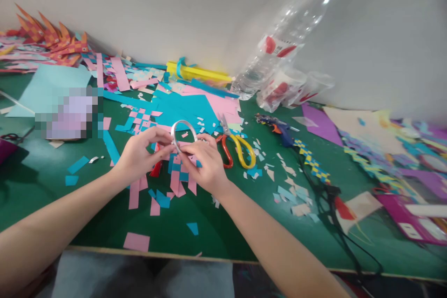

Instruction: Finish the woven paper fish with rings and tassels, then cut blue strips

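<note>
A thin whitish roll of tape (183,122) stands upright between my two hands, above the middle of the table. My left hand (142,152) pinches its left edge with thumb and fingertips. From the right, my right hand (206,162) grips its lower rim. Beneath them lies a woven pink and blue paper piece (175,181), partly covered by my fingers. A red object (155,167) shows just below my left fingertips; its kind is hidden. Right of my right hand rest scissors (240,146) with one red and one yellow handle.
Blue paper sheets (185,107) and many scraps litter the green table (223,237). A large plastic bottle (279,32) leans against the wall beside plastic cups (281,86). At right lies a blue glue gun (284,134) with a black cord. Orange woven paper figures (57,39) sit far left.
</note>
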Demonstrator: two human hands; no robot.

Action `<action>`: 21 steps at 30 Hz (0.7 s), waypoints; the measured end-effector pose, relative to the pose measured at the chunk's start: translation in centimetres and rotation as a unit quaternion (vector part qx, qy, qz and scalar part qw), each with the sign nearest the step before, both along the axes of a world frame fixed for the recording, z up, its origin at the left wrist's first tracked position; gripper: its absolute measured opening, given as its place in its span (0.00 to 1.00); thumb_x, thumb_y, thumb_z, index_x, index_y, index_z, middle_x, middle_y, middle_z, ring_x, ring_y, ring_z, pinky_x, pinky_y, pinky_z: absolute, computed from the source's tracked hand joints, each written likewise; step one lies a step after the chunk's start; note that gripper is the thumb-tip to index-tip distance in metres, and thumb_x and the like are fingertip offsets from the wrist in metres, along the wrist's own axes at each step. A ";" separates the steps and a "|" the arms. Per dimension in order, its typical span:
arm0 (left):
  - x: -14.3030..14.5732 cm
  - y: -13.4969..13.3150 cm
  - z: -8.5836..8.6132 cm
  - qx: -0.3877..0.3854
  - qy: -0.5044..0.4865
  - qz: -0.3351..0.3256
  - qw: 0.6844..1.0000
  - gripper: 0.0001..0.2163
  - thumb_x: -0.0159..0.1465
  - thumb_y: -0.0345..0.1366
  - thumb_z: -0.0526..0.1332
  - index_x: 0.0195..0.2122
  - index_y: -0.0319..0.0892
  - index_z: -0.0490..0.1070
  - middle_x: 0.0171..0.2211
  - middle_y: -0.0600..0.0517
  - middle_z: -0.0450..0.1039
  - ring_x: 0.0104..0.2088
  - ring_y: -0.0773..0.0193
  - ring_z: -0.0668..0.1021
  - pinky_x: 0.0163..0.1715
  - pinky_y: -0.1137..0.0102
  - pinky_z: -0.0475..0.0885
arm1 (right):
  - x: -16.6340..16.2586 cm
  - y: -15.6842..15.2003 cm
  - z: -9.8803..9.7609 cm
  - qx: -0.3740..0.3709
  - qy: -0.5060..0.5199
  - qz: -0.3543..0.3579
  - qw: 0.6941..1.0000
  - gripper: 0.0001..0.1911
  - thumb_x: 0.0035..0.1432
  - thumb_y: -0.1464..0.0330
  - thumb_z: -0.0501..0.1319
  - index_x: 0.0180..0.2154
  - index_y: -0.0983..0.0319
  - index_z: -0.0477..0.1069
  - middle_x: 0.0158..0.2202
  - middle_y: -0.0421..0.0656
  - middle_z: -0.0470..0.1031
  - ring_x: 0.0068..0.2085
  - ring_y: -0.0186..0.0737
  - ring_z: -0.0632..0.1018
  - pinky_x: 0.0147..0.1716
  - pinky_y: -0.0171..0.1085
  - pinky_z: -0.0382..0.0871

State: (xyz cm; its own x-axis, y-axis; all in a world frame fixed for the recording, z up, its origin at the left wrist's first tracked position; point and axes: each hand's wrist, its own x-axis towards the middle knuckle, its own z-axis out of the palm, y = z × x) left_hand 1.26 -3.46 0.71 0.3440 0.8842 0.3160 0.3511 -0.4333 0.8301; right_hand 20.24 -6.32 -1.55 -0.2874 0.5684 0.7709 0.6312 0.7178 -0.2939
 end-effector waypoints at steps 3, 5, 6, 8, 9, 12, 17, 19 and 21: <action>0.0 -0.1 0.2 0.013 0.013 0.008 1.000 0.09 0.62 0.42 0.63 0.39 0.43 0.72 0.34 0.50 0.76 0.36 0.63 0.78 0.35 0.72 0.74 | 0.0 0.0 0.1 0.010 0.004 -0.007 1.000 0.04 0.61 0.72 0.59 0.38 0.58 0.68 0.33 0.39 0.80 0.32 0.35 0.78 0.49 0.44 0.65; 0.0 -0.2 0.4 0.027 0.021 0.011 0.999 0.08 0.62 0.41 0.62 0.38 0.43 0.72 0.33 0.51 0.76 0.34 0.64 0.77 0.34 0.72 0.72 | -0.1 0.0 0.1 0.011 0.001 -0.011 1.000 0.04 0.61 0.72 0.58 0.38 0.58 0.68 0.33 0.39 0.80 0.32 0.35 0.78 0.49 0.45 0.65; 0.0 -0.2 0.5 0.033 0.026 0.011 0.999 0.07 0.62 0.41 0.62 0.37 0.43 0.72 0.32 0.52 0.75 0.33 0.65 0.77 0.34 0.73 0.72 | -0.1 0.0 0.1 0.010 -0.002 -0.012 1.000 0.04 0.61 0.72 0.58 0.38 0.57 0.68 0.33 0.39 0.80 0.32 0.35 0.78 0.49 0.45 0.65; 0.0 -0.2 0.7 0.049 0.035 0.008 0.998 0.06 0.63 0.40 0.61 0.35 0.43 0.72 0.31 0.53 0.74 0.31 0.66 0.76 0.34 0.72 0.70 | -0.1 0.0 0.1 0.011 -0.007 -0.011 1.000 0.04 0.61 0.72 0.58 0.38 0.58 0.67 0.32 0.38 0.80 0.31 0.35 0.78 0.49 0.45 0.64; 0.0 -0.2 0.7 0.055 0.038 0.006 0.998 0.06 0.63 0.39 0.61 0.34 0.44 0.72 0.30 0.53 0.74 0.31 0.66 0.75 0.33 0.72 0.70 | -0.1 0.0 0.1 0.013 -0.009 -0.009 1.000 0.04 0.61 0.72 0.58 0.38 0.58 0.67 0.31 0.38 0.79 0.30 0.35 0.77 0.49 0.45 0.65; 0.0 -0.2 0.8 0.067 0.047 0.003 0.997 0.05 0.63 0.38 0.60 0.33 0.44 0.71 0.29 0.53 0.73 0.30 0.65 0.74 0.33 0.71 0.68 | -0.1 0.0 0.2 0.017 -0.012 -0.005 1.000 0.04 0.61 0.72 0.58 0.37 0.58 0.67 0.28 0.37 0.78 0.28 0.34 0.76 0.49 0.45 0.65; 0.0 0.0 0.6 0.110 0.054 -0.002 0.992 0.05 0.63 0.37 0.59 0.31 0.44 0.71 0.30 0.52 0.73 0.33 0.63 0.75 0.38 0.67 0.69 | -0.2 0.0 0.3 0.019 -0.008 0.001 1.000 0.04 0.60 0.73 0.57 0.36 0.57 0.67 0.25 0.35 0.75 0.26 0.32 0.74 0.44 0.43 0.66; 0.0 0.1 0.6 0.147 0.055 0.002 0.988 0.04 0.62 0.36 0.60 0.30 0.44 0.72 0.33 0.51 0.75 0.37 0.61 0.76 0.43 0.65 0.68 | -0.3 0.0 0.3 0.018 -0.007 0.008 1.000 0.05 0.60 0.74 0.57 0.36 0.58 0.67 0.24 0.35 0.73 0.25 0.32 0.72 0.42 0.41 0.66; 0.0 0.1 0.6 0.177 0.061 0.006 0.982 0.03 0.60 0.35 0.61 0.29 0.45 0.72 0.36 0.50 0.76 0.39 0.60 0.77 0.47 0.62 0.66 | -0.3 0.0 0.1 0.015 -0.005 0.021 1.000 0.05 0.60 0.75 0.57 0.36 0.58 0.67 0.24 0.35 0.72 0.26 0.32 0.71 0.40 0.40 0.67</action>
State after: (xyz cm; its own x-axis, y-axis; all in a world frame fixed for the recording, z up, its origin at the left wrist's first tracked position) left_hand 1.21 -3.38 1.34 0.3883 0.7307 0.5615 0.4454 -0.6823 0.5798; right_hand 19.90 -6.33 -1.41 -0.3177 0.5321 0.7848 0.6035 0.7518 -0.2655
